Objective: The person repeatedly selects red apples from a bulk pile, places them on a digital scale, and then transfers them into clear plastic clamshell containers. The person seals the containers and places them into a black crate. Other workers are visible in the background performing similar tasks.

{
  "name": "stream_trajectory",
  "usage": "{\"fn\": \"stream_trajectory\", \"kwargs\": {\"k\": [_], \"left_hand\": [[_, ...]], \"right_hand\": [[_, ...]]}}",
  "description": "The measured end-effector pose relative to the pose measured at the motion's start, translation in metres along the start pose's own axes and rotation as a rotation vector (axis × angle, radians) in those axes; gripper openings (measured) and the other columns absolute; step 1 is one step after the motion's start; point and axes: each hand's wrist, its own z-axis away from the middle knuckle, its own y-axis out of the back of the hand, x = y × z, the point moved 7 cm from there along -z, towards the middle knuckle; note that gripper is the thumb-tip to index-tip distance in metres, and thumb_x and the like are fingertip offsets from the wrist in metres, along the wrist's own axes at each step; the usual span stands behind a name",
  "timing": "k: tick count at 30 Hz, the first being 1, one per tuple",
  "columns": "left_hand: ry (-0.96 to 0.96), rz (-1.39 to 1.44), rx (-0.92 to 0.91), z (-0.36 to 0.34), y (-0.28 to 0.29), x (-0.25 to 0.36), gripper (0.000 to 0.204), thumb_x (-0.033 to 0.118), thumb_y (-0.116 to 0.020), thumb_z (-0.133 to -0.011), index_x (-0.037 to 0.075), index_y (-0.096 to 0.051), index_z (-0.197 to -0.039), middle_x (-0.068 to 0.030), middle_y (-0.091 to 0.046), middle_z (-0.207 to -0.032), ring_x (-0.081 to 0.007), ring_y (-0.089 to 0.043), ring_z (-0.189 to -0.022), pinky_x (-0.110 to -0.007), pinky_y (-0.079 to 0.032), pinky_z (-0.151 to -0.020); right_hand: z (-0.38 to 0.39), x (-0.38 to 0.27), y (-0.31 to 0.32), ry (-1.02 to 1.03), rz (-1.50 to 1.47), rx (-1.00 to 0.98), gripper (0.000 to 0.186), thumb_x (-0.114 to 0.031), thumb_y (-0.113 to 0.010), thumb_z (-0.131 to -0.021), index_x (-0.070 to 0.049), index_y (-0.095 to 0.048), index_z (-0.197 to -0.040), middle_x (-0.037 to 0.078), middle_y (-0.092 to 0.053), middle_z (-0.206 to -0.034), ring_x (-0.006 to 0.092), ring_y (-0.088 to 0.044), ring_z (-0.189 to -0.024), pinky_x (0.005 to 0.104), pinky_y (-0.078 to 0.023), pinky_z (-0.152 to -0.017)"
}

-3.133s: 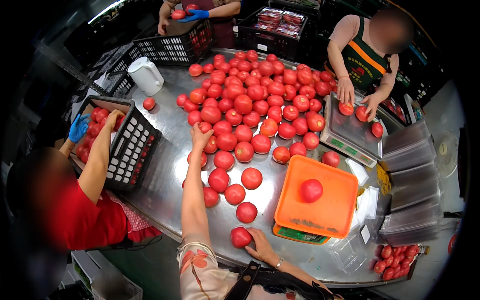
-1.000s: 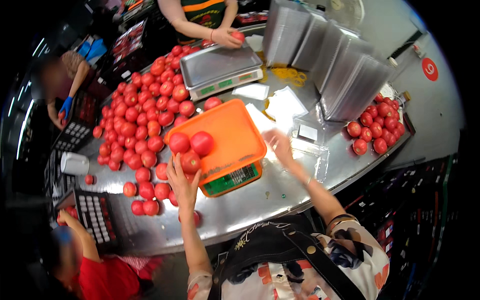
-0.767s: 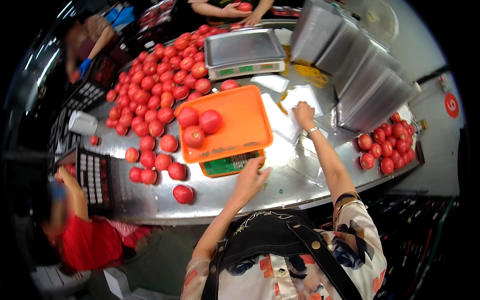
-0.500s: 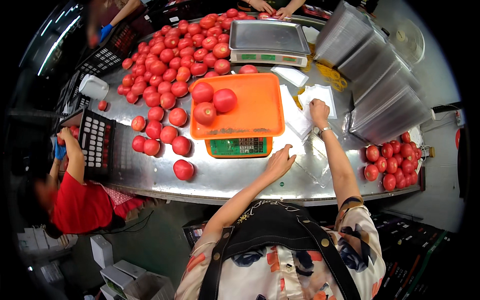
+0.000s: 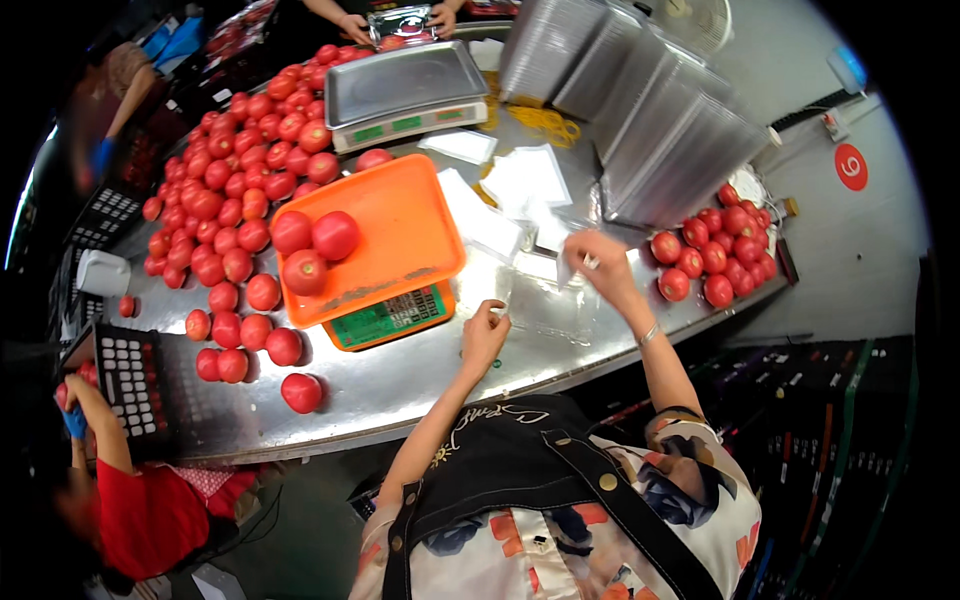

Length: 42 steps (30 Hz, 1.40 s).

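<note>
A clear plastic tray, hard to make out against the shiny metal, lies between my hands. My left hand is closed, fingertips pinched at the tray's left edge. Above its right side, my right hand pinches a thin white pad, partly hidden by the fingers. White pads lie loose on the table beyond. To the left, an orange tray tilts slightly on a scale with a green keypad. Three tomatoes rest in that tray.
Many tomatoes cover the table's left side; another pile sits right. Stacks of clear trays stand behind my right hand, near yellow rubber bands. A second scale stands farther back. Co-workers are at the left and far side.
My view has swung to the right. My right hand has come back from the white pads with one, toward my body. My left hand has gone from spread fingers to a pinch.
</note>
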Motion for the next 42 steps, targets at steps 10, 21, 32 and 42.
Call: {"fn": "stream_trajectory", "kwargs": {"k": [10,21,32,42], "left_hand": [[0.04,0.183,-0.034,0.022,0.062,0.02,0.03,0.018,-0.061,-0.092,0.003,-0.055,-0.117,-0.0052,-0.061,-0.067,-0.0093,-0.054,-0.054,-0.026,-0.043,-0.051],[-0.395,-0.48,0.837,0.034,0.275,0.108,0.063,0.013,-0.074,-0.079,0.003,-0.043,-0.133,-0.0206,-0.04,-0.132,-0.0358,-0.037,-0.125,-0.045,-0.033,-0.103],[-0.293,-0.221,0.913,0.064,0.313,0.055,0.05,0.012,-0.066,-0.088,0.002,-0.045,-0.133,-0.0146,-0.048,-0.131,-0.0263,-0.051,-0.116,-0.037,-0.049,-0.087],[-0.268,-0.222,0.902,0.05,0.313,0.084,0.047,0.011,-0.061,-0.092,0.0,-0.042,-0.134,-0.018,-0.05,-0.126,-0.0263,-0.053,-0.113,-0.038,-0.048,-0.092]], "right_hand": [[0.099,0.069,-0.073,-0.127,0.341,-0.457,0.014,-0.011,-0.066,-0.08,-0.005,-0.069,-0.093,0.011,-0.065,-0.102,0.0304,-0.063,-0.089,0.0396,-0.05,-0.076],[-0.11,-0.108,-0.191,0.259,-0.003,-0.134,0.054,-0.019,-0.069,-0.081,-0.009,-0.048,-0.13,0.018,-0.051,-0.129,0.0365,-0.053,-0.113,0.0425,-0.046,-0.095],[0.058,0.015,-0.07,-0.559,-0.044,0.184,0.018,-0.001,-0.063,-0.082,-0.004,-0.066,-0.099,0.011,-0.067,-0.097,0.023,-0.068,-0.085,0.0326,-0.056,-0.071],[0.098,0.06,-0.079,-0.456,0.536,-0.203,0.019,-0.018,-0.07,-0.075,-0.006,-0.068,-0.089,0.008,-0.064,-0.089,0.0291,-0.059,-0.096,0.041,-0.05,-0.08]]}}
